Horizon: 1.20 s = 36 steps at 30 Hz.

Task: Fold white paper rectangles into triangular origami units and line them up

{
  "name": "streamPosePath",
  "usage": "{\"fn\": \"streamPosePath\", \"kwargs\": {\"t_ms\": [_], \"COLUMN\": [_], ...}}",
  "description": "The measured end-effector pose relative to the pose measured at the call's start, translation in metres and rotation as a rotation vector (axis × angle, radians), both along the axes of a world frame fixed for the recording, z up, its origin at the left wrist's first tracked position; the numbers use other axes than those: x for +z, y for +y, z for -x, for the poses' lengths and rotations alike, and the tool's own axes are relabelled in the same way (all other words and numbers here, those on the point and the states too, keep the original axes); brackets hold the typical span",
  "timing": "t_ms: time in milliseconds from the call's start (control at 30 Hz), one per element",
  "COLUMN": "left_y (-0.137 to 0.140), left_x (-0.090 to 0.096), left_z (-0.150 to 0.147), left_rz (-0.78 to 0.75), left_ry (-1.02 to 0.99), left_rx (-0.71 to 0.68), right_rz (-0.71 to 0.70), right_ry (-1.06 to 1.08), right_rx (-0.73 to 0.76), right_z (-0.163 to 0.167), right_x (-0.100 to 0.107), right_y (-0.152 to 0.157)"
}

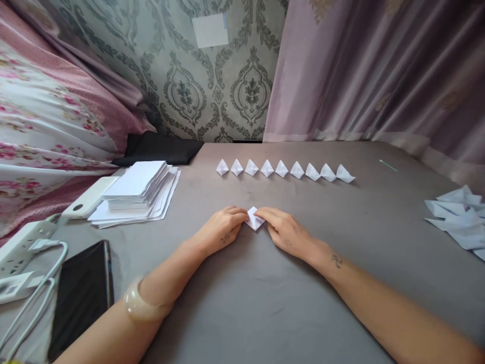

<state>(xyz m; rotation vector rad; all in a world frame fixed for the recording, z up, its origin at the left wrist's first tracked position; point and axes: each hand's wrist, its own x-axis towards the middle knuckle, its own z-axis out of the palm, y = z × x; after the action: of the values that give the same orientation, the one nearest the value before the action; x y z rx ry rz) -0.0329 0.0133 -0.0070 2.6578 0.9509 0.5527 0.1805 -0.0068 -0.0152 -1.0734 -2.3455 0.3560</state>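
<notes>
A small folded piece of white paper (pixel 255 222) lies on the grey cloth in front of me, one corner pointing toward me. My left hand (pixel 226 226) grips its left corner with fingers closed together. From the other side, my right hand (pixel 285 227) pinches the right part, its fingertips over the upper edge. Beyond both hands stands a row of several small folded white paper shapes (pixel 267 169), peaked like little boats.
To the left are a stack of white paper sheets (pixel 132 182), a white box-like device (pixel 91 197), a black tablet (pixel 81 298), a power strip (pixel 25 245) with cables and a black cloth (pixel 161 147). Folded papers (pixel 458 215) pile up at right. A thin stick (pixel 388 165) lies far right.
</notes>
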Motion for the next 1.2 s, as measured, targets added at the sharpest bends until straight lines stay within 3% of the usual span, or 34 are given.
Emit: {"fn": "streamPosePath", "kwargs": {"t_ms": [200,367,533,800,1200], "left_y": [-0.008,-0.011,-0.013,-0.001,-0.001], "left_x": [0.009,0.014,0.014,-0.006,-0.005], "left_z": [0.005,0.002,0.001,0.0,-0.001], "left_rz": [-0.03,-0.021,-0.016,0.094,0.047], "left_ry": [0.142,0.238,0.203,-0.086,-0.037], "left_rx": [-0.064,-0.089,-0.06,0.131,0.18], "right_rz": [0.0,-0.028,-0.021,0.039,0.085], "right_ry": [-0.124,-0.266,-0.36,-0.169,-0.056], "right_rx": [0.116,0.083,0.043,-0.018,-0.224], "right_z": [-0.008,-0.004,0.0,-0.001,0.004], "right_x": [0.009,0.008,0.015,0.011,0.007], "right_y": [-0.004,-0.007,-0.011,-0.009,-0.011]}}
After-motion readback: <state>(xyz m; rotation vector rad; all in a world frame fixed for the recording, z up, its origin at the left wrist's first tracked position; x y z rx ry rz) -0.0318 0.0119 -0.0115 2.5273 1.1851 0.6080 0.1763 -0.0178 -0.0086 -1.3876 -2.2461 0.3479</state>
